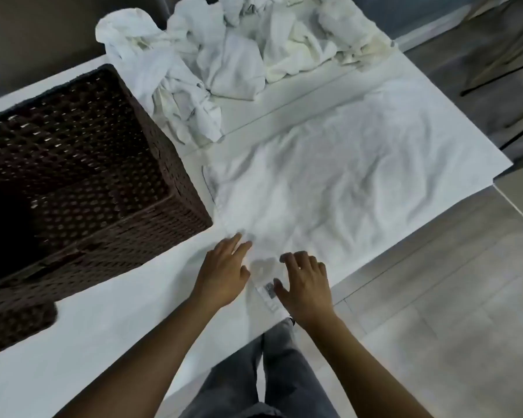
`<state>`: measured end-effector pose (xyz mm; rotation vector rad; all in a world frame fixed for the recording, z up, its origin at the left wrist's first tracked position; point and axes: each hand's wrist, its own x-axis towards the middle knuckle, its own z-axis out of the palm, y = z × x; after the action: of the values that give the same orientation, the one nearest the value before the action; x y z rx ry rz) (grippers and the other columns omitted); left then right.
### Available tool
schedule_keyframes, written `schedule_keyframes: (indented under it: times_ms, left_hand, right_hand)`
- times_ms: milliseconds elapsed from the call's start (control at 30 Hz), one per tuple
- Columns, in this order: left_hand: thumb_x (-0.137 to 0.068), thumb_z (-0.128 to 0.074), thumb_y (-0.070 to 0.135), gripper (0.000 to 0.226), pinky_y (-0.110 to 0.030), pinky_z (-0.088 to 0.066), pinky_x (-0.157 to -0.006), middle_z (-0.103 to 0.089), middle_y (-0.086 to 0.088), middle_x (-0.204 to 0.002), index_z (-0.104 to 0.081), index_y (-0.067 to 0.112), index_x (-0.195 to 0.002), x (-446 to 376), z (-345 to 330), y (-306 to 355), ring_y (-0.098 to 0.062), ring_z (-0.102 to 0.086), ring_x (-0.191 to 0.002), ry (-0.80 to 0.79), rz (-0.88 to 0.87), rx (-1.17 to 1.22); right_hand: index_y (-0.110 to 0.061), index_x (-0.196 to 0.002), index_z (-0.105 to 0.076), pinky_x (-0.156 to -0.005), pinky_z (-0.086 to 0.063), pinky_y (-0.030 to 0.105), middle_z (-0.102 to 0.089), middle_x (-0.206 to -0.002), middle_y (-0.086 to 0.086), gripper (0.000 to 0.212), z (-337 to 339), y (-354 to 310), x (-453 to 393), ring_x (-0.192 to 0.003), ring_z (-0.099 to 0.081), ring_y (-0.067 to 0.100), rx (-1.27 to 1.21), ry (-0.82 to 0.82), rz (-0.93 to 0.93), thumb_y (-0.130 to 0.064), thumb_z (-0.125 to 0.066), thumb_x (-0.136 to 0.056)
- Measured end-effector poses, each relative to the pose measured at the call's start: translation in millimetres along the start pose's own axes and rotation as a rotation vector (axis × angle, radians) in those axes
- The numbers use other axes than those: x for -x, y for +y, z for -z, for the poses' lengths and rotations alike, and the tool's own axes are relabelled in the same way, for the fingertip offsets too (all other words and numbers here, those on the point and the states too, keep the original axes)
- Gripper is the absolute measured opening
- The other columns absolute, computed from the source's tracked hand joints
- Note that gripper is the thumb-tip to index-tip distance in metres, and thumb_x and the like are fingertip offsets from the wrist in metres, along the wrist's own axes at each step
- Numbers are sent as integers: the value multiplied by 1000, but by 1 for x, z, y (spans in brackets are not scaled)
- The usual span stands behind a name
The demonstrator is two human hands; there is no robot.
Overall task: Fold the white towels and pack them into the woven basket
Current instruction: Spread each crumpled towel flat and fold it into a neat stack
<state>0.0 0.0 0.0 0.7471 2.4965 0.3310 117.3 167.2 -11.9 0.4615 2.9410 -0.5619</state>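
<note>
With the spread towel (338,182) flat on the table (103,327) right of the woven basket (73,182), left hand (224,273) and right hand (307,285) press its near corner, fingers loose, gripping nothing; crumpled towels (230,55) far.

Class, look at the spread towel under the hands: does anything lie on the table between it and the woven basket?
Nothing visible does. The spread towel lies right beside the basket, with only bare table between them. Both the left hand and the right hand already rest on its near edge. The towel pile sits farther back.
</note>
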Motion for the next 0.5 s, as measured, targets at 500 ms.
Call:
schedule_keyframes:
  times_ms: [500]
  left_hand:
    - [-101,-50,31,71,-40,-19,-122,5,7,-169,-10,35,-160,1,-43,-24,-26,-3,-156,-151,77,-75]
  right_hand:
    - [-10,-87,-69,-59,-49,37,-62,-76,4,36,-65,-13,9,-60,-56,24,200,-135,22,-19,-90,-58]
